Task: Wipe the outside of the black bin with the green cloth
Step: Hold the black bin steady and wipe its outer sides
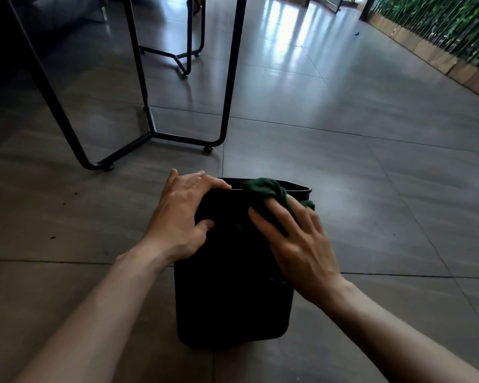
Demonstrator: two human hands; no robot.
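Note:
The black bin [230,294] lies on its side on the grey tiled floor, its open end pointing away from me. My left hand [181,214] grips the bin's upper left edge near the rim, fingers over the top and thumb on the side. My right hand [293,239] lies flat on the bin's upper right side, pressing the bunched green cloth [266,189] against it. The cloth sticks out beyond my fingertips, up by the rim.
Black metal table legs [155,134] stand on the floor just beyond the bin to the left, with more frame legs [188,59] further back. A wall of green plants above a wooden base [440,37] runs along the right. Bare tiles lie to the right.

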